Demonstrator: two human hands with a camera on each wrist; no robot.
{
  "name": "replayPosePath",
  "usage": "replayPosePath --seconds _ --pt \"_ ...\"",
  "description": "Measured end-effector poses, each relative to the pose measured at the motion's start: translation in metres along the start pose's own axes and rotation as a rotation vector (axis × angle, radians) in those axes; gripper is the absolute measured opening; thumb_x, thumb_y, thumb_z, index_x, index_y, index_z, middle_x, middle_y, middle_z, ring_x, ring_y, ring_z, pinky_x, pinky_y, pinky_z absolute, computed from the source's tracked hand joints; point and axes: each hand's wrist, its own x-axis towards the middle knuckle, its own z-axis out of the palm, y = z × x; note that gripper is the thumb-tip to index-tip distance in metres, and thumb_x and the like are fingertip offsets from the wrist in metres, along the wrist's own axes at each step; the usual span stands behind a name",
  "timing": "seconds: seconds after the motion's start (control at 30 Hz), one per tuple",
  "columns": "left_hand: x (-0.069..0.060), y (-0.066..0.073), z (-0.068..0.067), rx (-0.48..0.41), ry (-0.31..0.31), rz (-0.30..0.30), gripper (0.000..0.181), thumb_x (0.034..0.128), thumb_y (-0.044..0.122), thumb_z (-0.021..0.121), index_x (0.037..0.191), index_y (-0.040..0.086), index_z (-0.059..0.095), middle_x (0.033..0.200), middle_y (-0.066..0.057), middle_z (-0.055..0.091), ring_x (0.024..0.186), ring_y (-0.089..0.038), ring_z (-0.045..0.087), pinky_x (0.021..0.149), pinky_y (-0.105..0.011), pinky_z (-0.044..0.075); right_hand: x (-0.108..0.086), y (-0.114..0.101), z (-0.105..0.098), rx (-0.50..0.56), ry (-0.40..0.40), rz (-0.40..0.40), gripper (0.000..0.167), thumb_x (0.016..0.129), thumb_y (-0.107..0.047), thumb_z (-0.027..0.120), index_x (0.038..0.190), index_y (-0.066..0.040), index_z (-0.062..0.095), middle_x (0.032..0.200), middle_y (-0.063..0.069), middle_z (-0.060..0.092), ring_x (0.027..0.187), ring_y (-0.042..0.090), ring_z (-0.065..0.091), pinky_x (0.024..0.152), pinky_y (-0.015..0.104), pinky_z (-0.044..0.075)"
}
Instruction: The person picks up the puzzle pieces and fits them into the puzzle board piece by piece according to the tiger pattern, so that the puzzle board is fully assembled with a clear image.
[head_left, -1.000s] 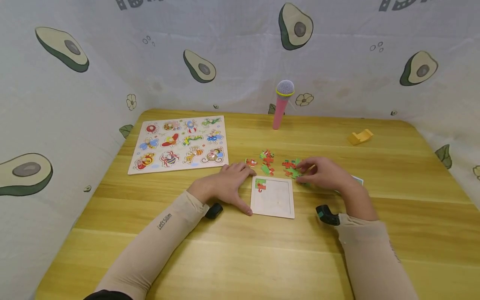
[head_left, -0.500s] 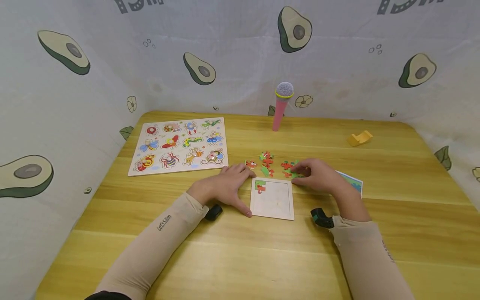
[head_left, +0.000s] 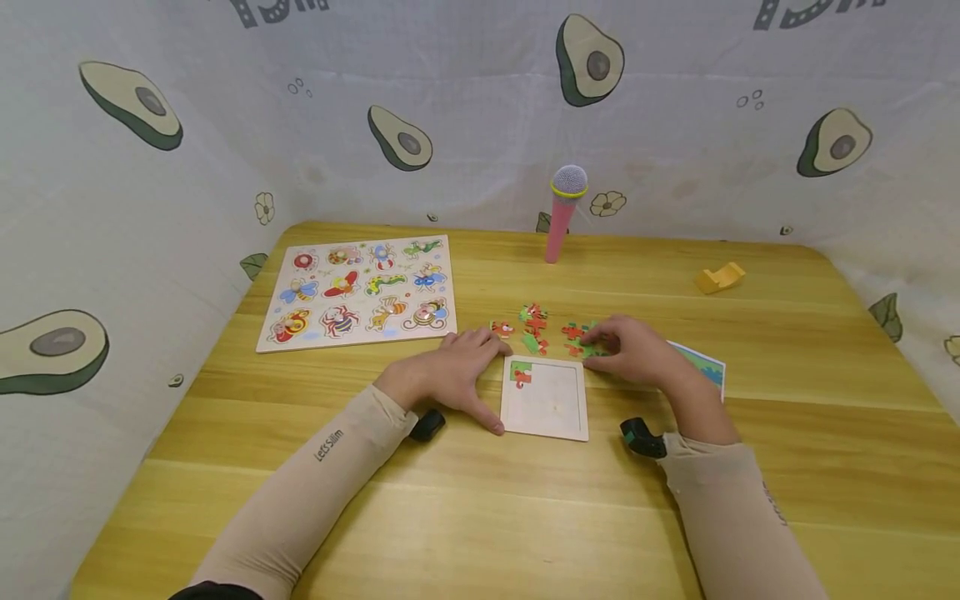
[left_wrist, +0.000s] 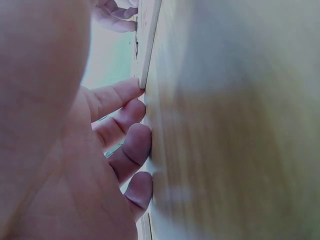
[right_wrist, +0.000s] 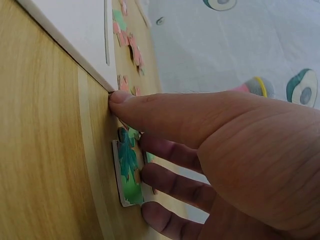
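A square wooden puzzle tray (head_left: 544,404) lies flat between the hands, one green-and-red jigsaw piece (head_left: 521,373) in its far left corner. My left hand (head_left: 459,375) rests at the tray's left side, thumb near the front corner, fingers near the far one. At the tray's far right corner, the thumb of my right hand (head_left: 632,354) touches the edge, as the right wrist view shows. Its separated fingers bend down over green jigsaw pieces (right_wrist: 131,175), partly hidden in the head view. Loose red-and-green jigsaw pieces (head_left: 534,316) lie beyond the tray.
A board with insect pictures (head_left: 360,292) lies at the back left. A pink toy microphone (head_left: 558,225) stands upright near the back. At the back right is a yellow holder (head_left: 720,277). A blue-green picture card (head_left: 705,367) is partly behind the right wrist.
My right hand has shifted left, towards the tray's far right corner, showing more of the picture card. The left hand and the tray have stayed in place.
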Motion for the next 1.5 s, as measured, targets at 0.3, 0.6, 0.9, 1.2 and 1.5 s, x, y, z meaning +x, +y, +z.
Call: replayPosePath --seconds 0.3,0.6,0.9,1.2,1.5 --pt "0.0001 0.0003 -0.0003 0.001 -0.002 -0.006 0.109 0.0656 0.075 0.079 0.148 0.016 0.039 0.138 0.002 0.038 0.130 -0.016 0.034 0.104 -0.040 0.028 0.0002 -0.0003 -0.0004 0.012 -0.013 0.009 0.035 0.092 -0.018 0.076 0.121 0.001 0.069 0.121 0.019 0.063 0.101 0.031 0.055 0.093 0.051 0.046" --pt "0.0002 0.0011 0.0008 0.003 -0.003 -0.008 0.108 0.0657 0.075 0.079 0.148 0.017 0.040 0.137 0.003 0.038 0.129 -0.015 0.034 0.103 -0.040 0.028 -0.0005 -0.0008 -0.0001 0.007 -0.010 0.015 0.036 0.091 -0.020 0.076 0.120 0.001 0.070 0.117 0.018 0.064 0.096 0.029 0.055 0.089 0.049 0.047" --pt "0.0000 0.0017 0.0007 0.000 -0.003 -0.007 0.108 0.0653 0.075 0.080 0.148 0.017 0.040 0.137 0.003 0.038 0.129 -0.015 0.035 0.103 -0.040 0.028 0.0006 0.0008 0.0015 -0.019 -0.003 0.004 0.038 0.092 -0.019 0.074 0.123 0.003 0.069 0.118 0.020 0.062 0.095 0.029 0.052 0.086 0.048 0.047" --pt "-0.0005 0.0016 -0.0001 0.000 -0.006 -0.006 0.108 0.0654 0.075 0.079 0.148 0.017 0.040 0.136 0.003 0.039 0.129 -0.016 0.035 0.103 -0.040 0.028 0.0002 0.0016 0.0025 -0.030 0.002 -0.010 0.036 0.092 -0.019 0.075 0.121 0.001 0.070 0.116 0.018 0.063 0.095 0.029 0.053 0.087 0.047 0.047" --pt "0.0002 0.0007 0.0002 0.016 -0.003 -0.004 0.109 0.0654 0.076 0.079 0.148 0.017 0.039 0.137 0.003 0.038 0.129 -0.015 0.035 0.102 -0.039 0.029 0.0012 0.0021 0.0002 -0.018 0.012 0.000 0.037 0.091 -0.020 0.075 0.123 -0.001 0.070 0.112 0.014 0.066 0.096 0.027 0.057 0.088 0.049 0.048"
